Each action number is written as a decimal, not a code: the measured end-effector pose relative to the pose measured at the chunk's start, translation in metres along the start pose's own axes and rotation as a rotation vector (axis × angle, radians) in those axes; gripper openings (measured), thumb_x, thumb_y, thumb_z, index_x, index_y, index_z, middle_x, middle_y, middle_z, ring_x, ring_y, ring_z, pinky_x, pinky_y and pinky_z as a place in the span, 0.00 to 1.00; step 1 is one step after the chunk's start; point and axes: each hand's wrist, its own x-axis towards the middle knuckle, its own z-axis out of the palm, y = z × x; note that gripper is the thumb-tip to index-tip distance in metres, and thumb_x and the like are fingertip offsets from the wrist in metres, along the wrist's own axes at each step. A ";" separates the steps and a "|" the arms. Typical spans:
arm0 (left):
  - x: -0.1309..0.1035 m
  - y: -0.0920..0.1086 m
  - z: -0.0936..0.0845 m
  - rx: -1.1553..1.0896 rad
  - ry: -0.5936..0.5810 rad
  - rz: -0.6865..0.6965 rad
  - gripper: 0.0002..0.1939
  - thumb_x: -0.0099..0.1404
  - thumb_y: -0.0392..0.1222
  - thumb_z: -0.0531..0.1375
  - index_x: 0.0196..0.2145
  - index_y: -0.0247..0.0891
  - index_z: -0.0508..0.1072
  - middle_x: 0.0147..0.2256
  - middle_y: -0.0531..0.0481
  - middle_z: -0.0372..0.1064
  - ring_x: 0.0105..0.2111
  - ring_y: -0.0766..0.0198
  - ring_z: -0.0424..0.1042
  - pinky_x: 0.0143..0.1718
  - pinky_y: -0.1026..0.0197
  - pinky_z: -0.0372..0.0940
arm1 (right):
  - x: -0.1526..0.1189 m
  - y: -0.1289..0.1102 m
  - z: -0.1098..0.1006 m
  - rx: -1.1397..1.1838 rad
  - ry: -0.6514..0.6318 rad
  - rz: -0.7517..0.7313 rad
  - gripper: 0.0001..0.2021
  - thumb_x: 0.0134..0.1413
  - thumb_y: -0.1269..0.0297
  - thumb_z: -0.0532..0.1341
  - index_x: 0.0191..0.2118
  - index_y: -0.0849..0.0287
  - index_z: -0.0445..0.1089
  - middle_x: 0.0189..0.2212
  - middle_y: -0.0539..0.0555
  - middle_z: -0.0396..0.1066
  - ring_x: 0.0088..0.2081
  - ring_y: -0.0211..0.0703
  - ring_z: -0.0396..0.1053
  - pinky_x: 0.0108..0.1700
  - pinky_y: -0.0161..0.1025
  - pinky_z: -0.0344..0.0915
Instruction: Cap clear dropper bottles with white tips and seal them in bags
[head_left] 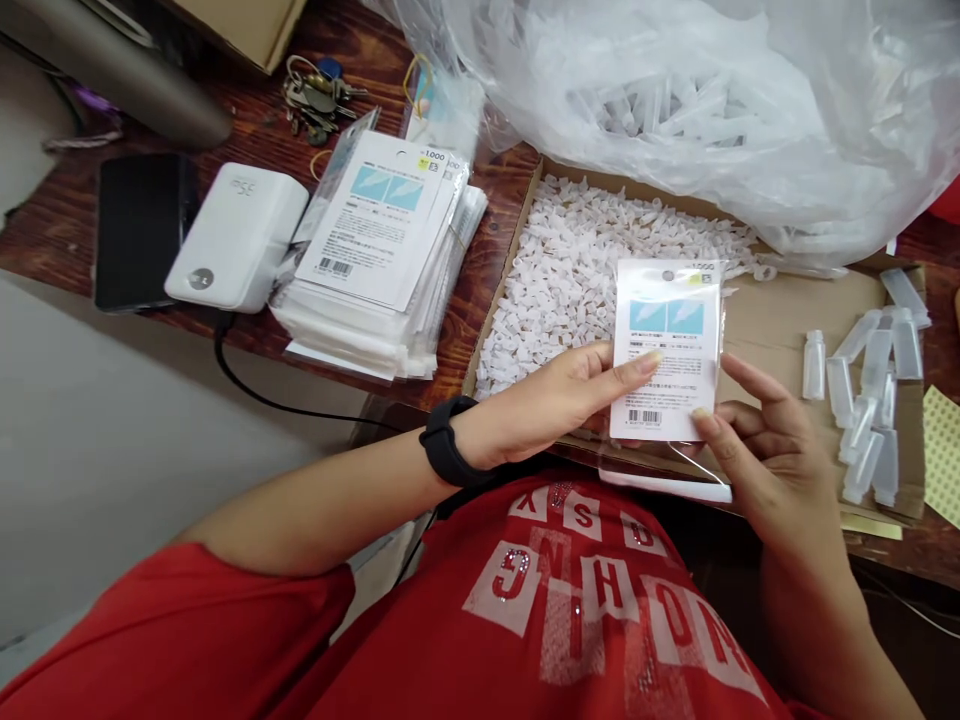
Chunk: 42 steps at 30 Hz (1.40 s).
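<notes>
A printed backing card (666,385) in a clear plastic sleeve (667,470) is held up over the front of a cardboard tray (780,320). My left hand (577,390) grips its left side, thumb lying across the printed text. At the lower right edge, my right hand (765,440) pinches it between thumb and fingers. The card shows two blue pictures and a barcode. Many small white plastic caps (559,265) fill the tray's left part. Several small translucent bottles (877,350) lie at its right end, one of them upright.
Left of the tray is a stack of printed cards and clear sleeves (375,230). Beyond it lie keys (319,100), a white power bank (236,240) with a black cable, and a dark phone (141,230). A large clear bag (675,60) of bottles overhangs the tray's back. A yellow sticker sheet (943,450) is at right.
</notes>
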 end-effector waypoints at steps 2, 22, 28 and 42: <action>-0.003 -0.002 0.001 0.015 -0.003 -0.063 0.26 0.75 0.51 0.66 0.65 0.39 0.73 0.53 0.38 0.83 0.42 0.59 0.84 0.46 0.59 0.77 | 0.001 0.000 0.001 -0.014 0.075 -0.003 0.22 0.63 0.58 0.72 0.61 0.43 0.75 0.30 0.47 0.78 0.27 0.38 0.77 0.28 0.34 0.77; 0.001 -0.005 0.011 0.169 0.069 0.113 0.54 0.74 0.36 0.65 0.79 0.58 0.33 0.25 0.59 0.75 0.23 0.69 0.72 0.29 0.70 0.68 | 0.006 -0.024 0.001 -0.860 -0.260 -0.834 0.08 0.66 0.68 0.70 0.49 0.56 0.76 0.38 0.52 0.77 0.40 0.46 0.72 0.43 0.45 0.66; 0.006 -0.005 0.013 0.105 0.139 0.065 0.57 0.73 0.34 0.66 0.79 0.60 0.29 0.36 0.51 0.82 0.29 0.65 0.78 0.32 0.66 0.73 | 0.010 -0.026 0.006 -0.966 -0.296 -0.800 0.02 0.70 0.67 0.66 0.45 0.57 0.75 0.36 0.54 0.77 0.39 0.49 0.72 0.41 0.46 0.62; 0.010 0.010 -0.004 0.173 0.266 0.015 0.35 0.68 0.45 0.72 0.70 0.47 0.71 0.45 0.49 0.85 0.40 0.64 0.82 0.44 0.64 0.77 | 0.004 -0.046 -0.002 -0.699 -0.511 -0.789 0.08 0.77 0.61 0.57 0.43 0.56 0.68 0.37 0.50 0.75 0.39 0.39 0.71 0.44 0.37 0.70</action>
